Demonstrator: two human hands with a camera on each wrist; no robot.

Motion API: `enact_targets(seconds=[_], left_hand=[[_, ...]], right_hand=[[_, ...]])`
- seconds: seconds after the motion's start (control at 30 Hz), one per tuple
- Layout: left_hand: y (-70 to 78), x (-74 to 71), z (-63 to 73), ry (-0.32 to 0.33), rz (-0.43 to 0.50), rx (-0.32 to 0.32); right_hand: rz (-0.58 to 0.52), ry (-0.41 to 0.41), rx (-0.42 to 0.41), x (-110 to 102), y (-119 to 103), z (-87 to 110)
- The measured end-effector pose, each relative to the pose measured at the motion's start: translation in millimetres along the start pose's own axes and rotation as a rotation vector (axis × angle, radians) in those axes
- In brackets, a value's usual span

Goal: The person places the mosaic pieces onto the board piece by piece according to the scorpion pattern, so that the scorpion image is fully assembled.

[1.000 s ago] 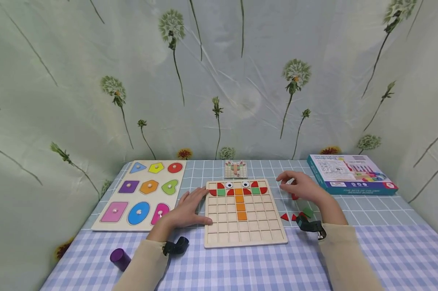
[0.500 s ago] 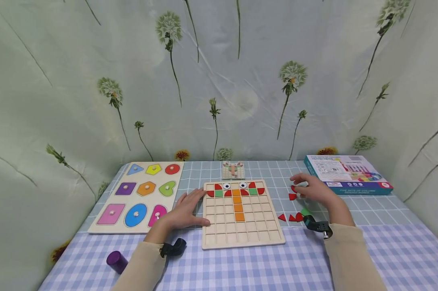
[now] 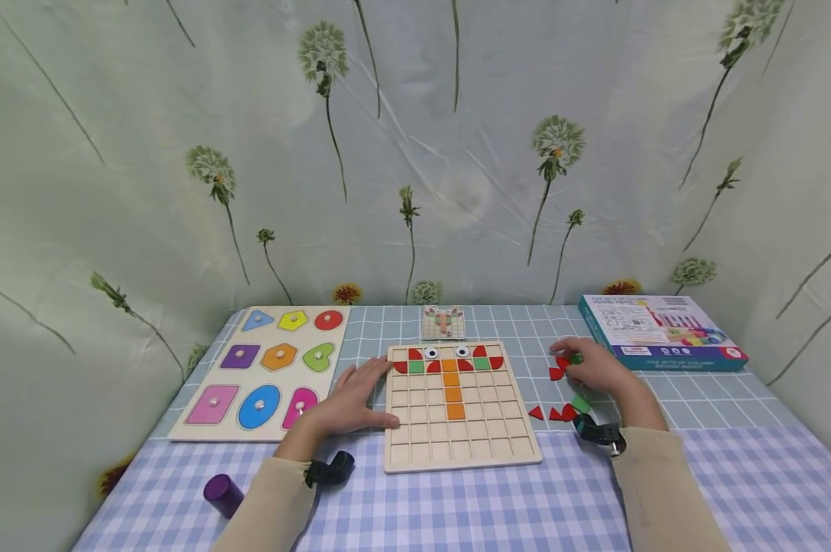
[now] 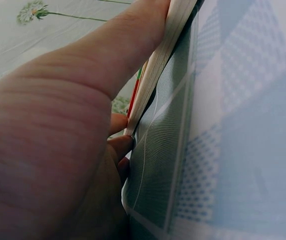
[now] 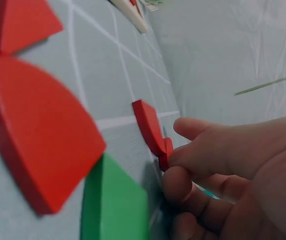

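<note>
Against wooden board, spread left grip, at red wedges, right grip, hold unclear

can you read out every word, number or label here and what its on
"FIVE SETS OF COLUMN" – front side of the box, blurred, so uncertain.
Rest of the box's print: too small or blurred to read.
No readable text on the grid board, shape puzzle or card.

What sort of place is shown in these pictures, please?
It looks like a tabletop play or learning corner, perhaps arranged for recording: there are a wooden grid board with coloured tiles, a knobbed shape puzzle, and a dandelion-print backdrop behind the table and at both sides.
</note>
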State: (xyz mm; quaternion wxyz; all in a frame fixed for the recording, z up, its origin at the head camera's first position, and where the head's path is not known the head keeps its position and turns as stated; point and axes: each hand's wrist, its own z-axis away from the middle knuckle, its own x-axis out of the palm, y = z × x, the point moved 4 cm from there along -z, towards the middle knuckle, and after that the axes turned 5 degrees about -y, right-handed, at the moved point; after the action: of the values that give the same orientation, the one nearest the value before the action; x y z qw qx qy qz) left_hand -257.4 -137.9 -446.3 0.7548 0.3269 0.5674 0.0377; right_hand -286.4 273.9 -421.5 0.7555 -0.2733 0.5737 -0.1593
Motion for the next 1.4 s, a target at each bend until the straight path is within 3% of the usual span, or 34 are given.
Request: enact_targets(seconds=[0.77,1.4], left_hand=[[-0.5,0.0,0.2,-0.006,-0.021,0.018],[-2.1,0.7,-0.7,-0.003,-0.026,0.014]], right_hand=[[0.090,0.038,0.062,0.2,2.5,0.7],[0.068,0.081,0.073,-1.6,-0.9,1.8]])
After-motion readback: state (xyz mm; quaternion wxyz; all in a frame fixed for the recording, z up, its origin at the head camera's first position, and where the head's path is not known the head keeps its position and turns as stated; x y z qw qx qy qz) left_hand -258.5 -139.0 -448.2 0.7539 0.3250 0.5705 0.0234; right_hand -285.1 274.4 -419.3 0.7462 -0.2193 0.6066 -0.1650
